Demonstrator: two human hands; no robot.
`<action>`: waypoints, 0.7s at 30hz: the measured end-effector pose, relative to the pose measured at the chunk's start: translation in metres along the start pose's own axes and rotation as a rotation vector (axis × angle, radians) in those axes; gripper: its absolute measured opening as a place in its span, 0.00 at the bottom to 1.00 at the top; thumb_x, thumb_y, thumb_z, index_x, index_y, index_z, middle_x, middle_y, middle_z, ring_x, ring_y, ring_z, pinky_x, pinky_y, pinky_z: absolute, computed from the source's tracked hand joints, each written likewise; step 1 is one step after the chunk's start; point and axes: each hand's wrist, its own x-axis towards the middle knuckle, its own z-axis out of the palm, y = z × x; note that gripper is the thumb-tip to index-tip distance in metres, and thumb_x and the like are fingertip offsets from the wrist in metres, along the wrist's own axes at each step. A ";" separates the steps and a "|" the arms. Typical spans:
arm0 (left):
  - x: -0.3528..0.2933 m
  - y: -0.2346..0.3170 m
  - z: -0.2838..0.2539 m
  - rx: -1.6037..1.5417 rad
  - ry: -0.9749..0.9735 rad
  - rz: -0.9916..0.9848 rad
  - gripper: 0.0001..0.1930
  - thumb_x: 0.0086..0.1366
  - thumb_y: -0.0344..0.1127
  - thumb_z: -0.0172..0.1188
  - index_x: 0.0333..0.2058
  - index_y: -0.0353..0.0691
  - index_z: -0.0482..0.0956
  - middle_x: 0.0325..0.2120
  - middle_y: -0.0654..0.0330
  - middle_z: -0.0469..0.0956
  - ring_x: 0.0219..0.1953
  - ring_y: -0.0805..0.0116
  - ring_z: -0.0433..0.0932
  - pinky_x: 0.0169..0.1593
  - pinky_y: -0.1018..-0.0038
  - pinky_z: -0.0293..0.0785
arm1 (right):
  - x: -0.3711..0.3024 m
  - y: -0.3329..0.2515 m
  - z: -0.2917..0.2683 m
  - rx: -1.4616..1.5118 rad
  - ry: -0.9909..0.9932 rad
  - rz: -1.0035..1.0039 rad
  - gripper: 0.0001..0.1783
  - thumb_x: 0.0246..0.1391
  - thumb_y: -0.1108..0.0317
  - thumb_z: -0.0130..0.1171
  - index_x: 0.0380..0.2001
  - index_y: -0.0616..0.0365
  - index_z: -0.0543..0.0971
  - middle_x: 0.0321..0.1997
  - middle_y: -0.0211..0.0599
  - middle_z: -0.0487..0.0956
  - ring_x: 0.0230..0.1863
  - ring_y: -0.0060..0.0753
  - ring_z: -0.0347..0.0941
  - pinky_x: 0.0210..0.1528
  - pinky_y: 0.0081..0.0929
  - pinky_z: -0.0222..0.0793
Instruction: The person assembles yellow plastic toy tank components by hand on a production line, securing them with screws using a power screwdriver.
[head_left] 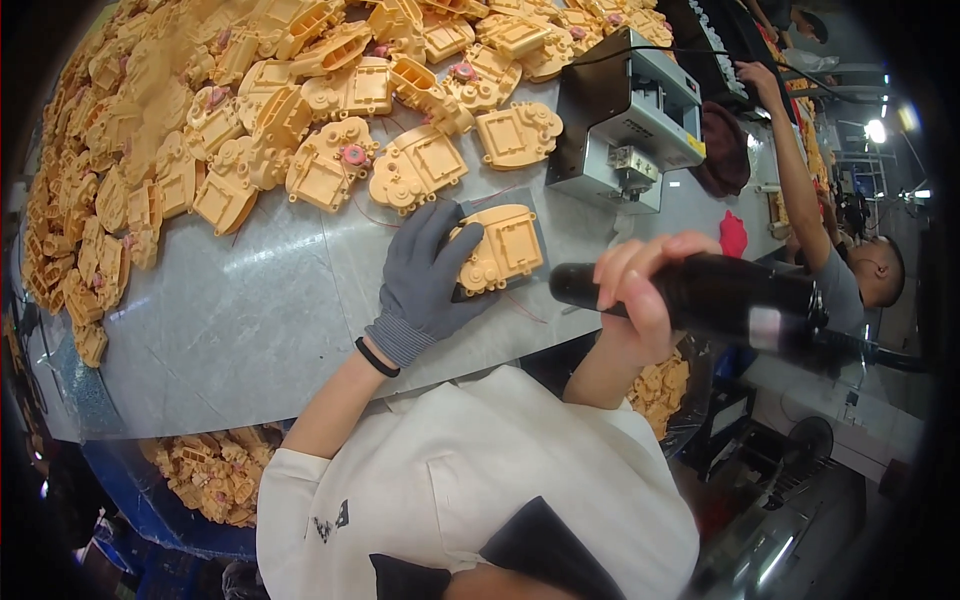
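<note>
My left hand [425, 275], in a grey knit glove, grips the left side of a yellow-orange plastic housing [508, 245]. The housing has a rectangular recess facing up and rests on a dark flat pad [535, 270] on the metal table. To its right, my bare right hand [645, 290] is wrapped round a black electric screwdriver [735, 300], held sideways above the table edge. A cord trails from the tool's right end; its narrow end points left toward the housing, apart from it. Thin red wires lie beside the pad.
Similar housings [270, 120] are heaped across the table's [280, 310] left and far side. A boxy grey-black machine [630, 120] stands at the far right, with a dark red cap [722, 150] beyond. Bins of parts [210, 475] sit below the near edge. Another person [870, 275] works at right.
</note>
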 end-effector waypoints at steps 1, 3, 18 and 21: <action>0.001 0.000 0.000 -0.030 0.011 0.001 0.39 0.35 0.42 0.72 0.49 0.43 0.67 0.50 0.47 0.65 0.52 0.47 0.64 0.54 0.58 0.63 | 0.001 0.001 0.001 0.000 -0.005 0.002 0.22 0.41 0.84 0.49 0.43 0.62 0.58 0.18 0.33 0.66 0.15 0.24 0.62 0.21 0.26 0.64; 0.001 0.000 -0.001 -0.061 0.023 -0.003 0.37 0.35 0.42 0.72 0.48 0.43 0.68 0.48 0.49 0.65 0.52 0.48 0.64 0.53 0.58 0.63 | 0.003 0.002 0.003 0.012 0.012 -0.020 0.22 0.41 0.84 0.50 0.42 0.62 0.59 0.18 0.33 0.66 0.14 0.24 0.62 0.21 0.25 0.64; -0.001 -0.008 0.001 -0.087 -0.006 0.015 0.40 0.35 0.42 0.72 0.50 0.43 0.66 0.49 0.47 0.66 0.51 0.46 0.66 0.53 0.56 0.64 | 0.000 0.022 0.018 -0.113 0.076 0.070 0.21 0.39 0.84 0.55 0.36 0.60 0.60 0.19 0.35 0.67 0.15 0.23 0.63 0.19 0.20 0.64; 0.000 -0.006 0.000 -0.075 -0.003 0.013 0.40 0.35 0.42 0.72 0.50 0.43 0.66 0.49 0.46 0.66 0.52 0.46 0.66 0.54 0.56 0.63 | 0.001 0.023 0.016 -0.121 0.052 0.068 0.21 0.39 0.84 0.56 0.36 0.60 0.60 0.19 0.35 0.67 0.15 0.23 0.63 0.19 0.20 0.65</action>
